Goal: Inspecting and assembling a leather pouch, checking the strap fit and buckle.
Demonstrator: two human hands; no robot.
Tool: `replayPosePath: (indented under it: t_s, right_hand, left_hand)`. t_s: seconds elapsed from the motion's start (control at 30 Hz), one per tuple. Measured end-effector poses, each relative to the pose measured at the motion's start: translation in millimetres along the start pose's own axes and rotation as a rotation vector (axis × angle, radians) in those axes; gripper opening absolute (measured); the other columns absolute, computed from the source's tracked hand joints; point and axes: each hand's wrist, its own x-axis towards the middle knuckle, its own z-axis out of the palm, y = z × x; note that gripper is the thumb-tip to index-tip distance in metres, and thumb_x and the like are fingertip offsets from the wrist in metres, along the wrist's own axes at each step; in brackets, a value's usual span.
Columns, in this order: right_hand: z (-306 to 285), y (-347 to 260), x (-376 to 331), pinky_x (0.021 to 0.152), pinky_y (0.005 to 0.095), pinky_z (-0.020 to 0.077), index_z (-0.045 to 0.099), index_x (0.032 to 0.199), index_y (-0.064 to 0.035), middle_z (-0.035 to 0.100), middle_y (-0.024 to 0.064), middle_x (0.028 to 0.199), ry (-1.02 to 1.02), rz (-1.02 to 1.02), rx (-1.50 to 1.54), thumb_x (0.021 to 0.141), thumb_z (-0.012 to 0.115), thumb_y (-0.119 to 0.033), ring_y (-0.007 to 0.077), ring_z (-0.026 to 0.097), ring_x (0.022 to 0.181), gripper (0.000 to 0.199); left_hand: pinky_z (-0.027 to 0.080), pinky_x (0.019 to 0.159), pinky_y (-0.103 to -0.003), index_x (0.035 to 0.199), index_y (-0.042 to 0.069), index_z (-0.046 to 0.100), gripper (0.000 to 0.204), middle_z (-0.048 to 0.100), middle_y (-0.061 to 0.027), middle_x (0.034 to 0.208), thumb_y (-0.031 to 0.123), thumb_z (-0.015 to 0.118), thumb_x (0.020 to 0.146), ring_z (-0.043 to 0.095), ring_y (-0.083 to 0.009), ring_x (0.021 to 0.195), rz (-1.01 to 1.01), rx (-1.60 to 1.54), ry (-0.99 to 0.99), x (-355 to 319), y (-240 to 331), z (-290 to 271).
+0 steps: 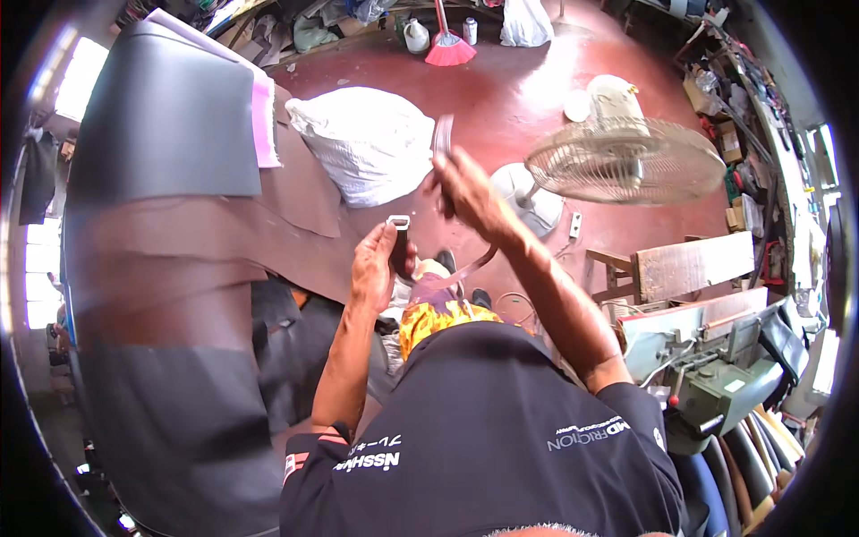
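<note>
My left hand (pixel 374 268) is closed around the buckle end of a dark leather belt, and its silver rectangular buckle (pixel 399 220) sticks up above the fingers. Farther forward and to the right, my right hand (pixel 470 192) is raised, its fingers closed on a brown strap (pixel 443 136) whose upper end is smeared by motion. A brown length of strap hangs in a curve below the right wrist, over my lap. Whether it joins the piece in my left hand cannot be made out.
Large black and brown leather sheets (pixel 170 116) lie piled on my left. Ahead stand a white sack (pixel 367 143) and a pink broom (pixel 450 51). A standing fan (pixel 626 161) is at front right, near a wooden bench (pixel 693 267) and a green machine (pixel 729 389).
</note>
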Motion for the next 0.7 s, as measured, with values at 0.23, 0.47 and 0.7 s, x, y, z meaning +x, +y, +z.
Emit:
replayPosePath:
  t_s: [0.23, 0.47, 0.7]
  right_hand:
    - [-44.7, -62.2, 241.1, 0.058, 0.0260, 0.0492, 0.055, 0.113, -0.0001, 0.064, 0.0086, 0.083, 0.277, -0.221, 0.170, 0.102, 0.045, -0.023, 0.0129, 0.059, 0.062, 0.027]
    - [-159.1, -59.1, 396.0, 0.067, 0.0329, 0.0563, 0.055, 0.109, 0.0002, 0.067, 0.0136, 0.084, 0.547, -0.271, 0.222, 0.098, 0.053, -0.015, 0.0217, 0.066, 0.071, 0.019]
    - [-374.4, -94.4, 435.4, 0.071, 0.0356, 0.0581, 0.054, 0.106, 0.0038, 0.068, 0.0163, 0.090, 0.977, -0.408, 0.087, 0.096, 0.055, -0.012, 0.0251, 0.069, 0.076, 0.018]
  left_hand:
    - [0.053, 0.073, -0.031, 0.114, 0.001, 0.053, 0.023, 0.064, -0.0149, 0.097, 0.017, 0.045, 0.101, 0.063, -0.0194, 0.076, 0.052, -0.100, -0.165, 168.1, 78.3, -32.0]
    - [0.052, 0.066, -0.031, 0.112, 0.003, 0.059, 0.019, 0.066, -0.0102, 0.089, 0.015, 0.051, 0.099, 0.062, -0.0174, 0.072, -0.001, -0.003, -0.087, 302.4, 160.1, -47.0]
    - [0.047, 0.061, -0.029, 0.101, 0.003, 0.061, 0.019, 0.058, -0.0040, 0.073, 0.021, 0.055, 0.098, 0.055, -0.0129, 0.064, 0.329, 0.121, -0.060, 427.4, 276.4, -40.9]
